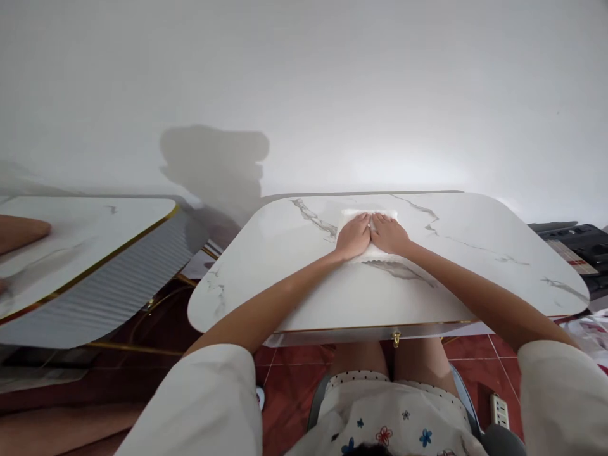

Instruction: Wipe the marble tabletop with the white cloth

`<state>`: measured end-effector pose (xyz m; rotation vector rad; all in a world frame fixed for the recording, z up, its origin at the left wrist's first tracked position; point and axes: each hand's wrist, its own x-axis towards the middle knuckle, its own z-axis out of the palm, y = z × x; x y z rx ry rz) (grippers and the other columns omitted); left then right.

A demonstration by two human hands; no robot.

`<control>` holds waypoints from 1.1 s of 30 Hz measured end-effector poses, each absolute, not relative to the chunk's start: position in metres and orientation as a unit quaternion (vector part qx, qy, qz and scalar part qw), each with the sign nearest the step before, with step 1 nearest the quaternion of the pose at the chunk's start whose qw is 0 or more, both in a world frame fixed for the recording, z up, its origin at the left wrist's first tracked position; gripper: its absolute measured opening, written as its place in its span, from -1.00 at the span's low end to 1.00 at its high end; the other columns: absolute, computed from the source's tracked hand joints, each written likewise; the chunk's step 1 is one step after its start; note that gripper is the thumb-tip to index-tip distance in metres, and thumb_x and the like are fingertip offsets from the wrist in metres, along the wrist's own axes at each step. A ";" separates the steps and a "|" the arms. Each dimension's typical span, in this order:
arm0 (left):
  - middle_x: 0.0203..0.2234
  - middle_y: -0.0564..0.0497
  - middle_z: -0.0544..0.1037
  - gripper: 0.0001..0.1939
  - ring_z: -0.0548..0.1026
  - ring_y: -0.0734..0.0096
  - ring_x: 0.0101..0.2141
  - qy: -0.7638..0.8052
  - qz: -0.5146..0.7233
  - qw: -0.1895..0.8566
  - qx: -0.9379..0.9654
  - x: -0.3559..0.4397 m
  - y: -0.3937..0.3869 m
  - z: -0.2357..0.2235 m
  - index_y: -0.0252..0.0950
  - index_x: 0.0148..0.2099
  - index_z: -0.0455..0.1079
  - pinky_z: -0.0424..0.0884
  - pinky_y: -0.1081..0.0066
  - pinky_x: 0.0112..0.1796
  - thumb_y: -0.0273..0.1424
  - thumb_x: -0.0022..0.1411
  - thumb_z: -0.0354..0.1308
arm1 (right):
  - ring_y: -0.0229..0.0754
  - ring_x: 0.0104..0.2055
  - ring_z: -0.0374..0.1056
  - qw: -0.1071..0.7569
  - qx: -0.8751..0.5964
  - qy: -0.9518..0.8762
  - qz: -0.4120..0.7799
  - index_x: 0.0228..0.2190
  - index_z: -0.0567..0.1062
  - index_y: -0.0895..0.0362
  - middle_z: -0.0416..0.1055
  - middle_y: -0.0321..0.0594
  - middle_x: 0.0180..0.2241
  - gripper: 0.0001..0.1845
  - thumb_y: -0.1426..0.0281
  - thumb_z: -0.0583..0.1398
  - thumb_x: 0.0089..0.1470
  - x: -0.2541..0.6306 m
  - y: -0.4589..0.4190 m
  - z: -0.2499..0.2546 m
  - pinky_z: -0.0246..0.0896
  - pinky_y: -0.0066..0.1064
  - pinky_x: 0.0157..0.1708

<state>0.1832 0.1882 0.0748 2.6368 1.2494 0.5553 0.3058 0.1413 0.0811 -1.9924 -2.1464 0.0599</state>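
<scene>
A white cloth or tissue (370, 256) lies on the white marble-patterned table (266, 272), its edges showing behind and in front of my hands. My left hand (354, 235) rests flat on its left part, fingers stretched out and angled inward. Beside it, my right hand (389, 234) presses flat on the right part. The fingertips of both hands come close together near the cloth's middle. Whether it is cloth or paper I cannot tell.
To the left stands a second marble-patterned table (95, 253) with another person's arm (23, 233) on it. A plain wall (332, 95) rises behind. Dark objects (584, 244) sit at the right. A power strip (500, 411) is on the red tiled floor (289, 392).
</scene>
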 end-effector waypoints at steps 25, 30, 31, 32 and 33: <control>0.18 -0.20 0.29 -0.54 0.22 0.28 0.19 0.365 0.176 -0.015 0.914 0.252 0.281 0.074 -0.47 0.18 0.21 0.09 0.34 0.18 -0.54 0.27 -0.20 | 0.00 0.30 -0.07 0.135 -0.715 -0.684 -0.052 0.23 0.10 0.38 0.01 0.04 0.28 -0.40 0.40 -0.20 0.23 0.359 0.223 0.072 -0.16 -0.16 0.22; 0.20 -0.20 0.25 -0.52 0.17 0.29 0.21 0.344 0.166 -0.002 0.924 0.239 0.240 0.073 -0.49 0.21 0.17 0.07 0.33 0.20 -0.54 0.28 -0.22 | 0.03 0.30 -0.07 0.131 -0.726 -0.672 -0.060 0.23 0.10 0.39 0.01 0.06 0.28 -0.40 0.39 -0.19 0.23 0.345 0.178 0.070 -0.14 -0.13 0.21; 0.21 -0.22 0.24 -0.51 0.16 0.28 0.22 0.343 0.165 -0.001 0.925 0.233 0.231 0.072 -0.52 0.22 0.16 0.05 0.32 0.21 -0.54 0.28 -0.22 | 0.03 0.30 -0.07 0.132 -0.724 -0.674 -0.061 0.23 0.10 0.40 0.01 0.06 0.28 -0.40 0.39 -0.19 0.23 0.340 0.168 0.070 -0.14 -0.13 0.21; 0.21 -0.24 0.22 -0.51 0.15 0.27 0.23 0.342 0.164 0.000 0.925 0.227 0.221 0.071 -0.54 0.23 0.14 0.03 0.32 0.22 -0.53 0.28 -0.22 | 0.03 0.30 -0.07 0.134 -0.721 -0.677 -0.062 0.23 0.11 0.41 0.02 0.07 0.28 -0.40 0.39 -0.19 0.23 0.335 0.157 0.070 -0.14 -0.14 0.21; 0.22 -0.25 0.21 -0.50 0.14 0.26 0.23 0.344 0.164 0.003 0.925 0.221 0.210 0.070 -0.56 0.23 0.14 0.03 0.31 0.22 -0.52 0.29 -0.23 | 0.04 0.30 -0.06 0.138 -0.716 -0.681 -0.064 0.22 0.11 0.42 0.03 0.08 0.27 -0.40 0.40 -0.18 0.23 0.328 0.146 0.070 -0.14 -0.14 0.22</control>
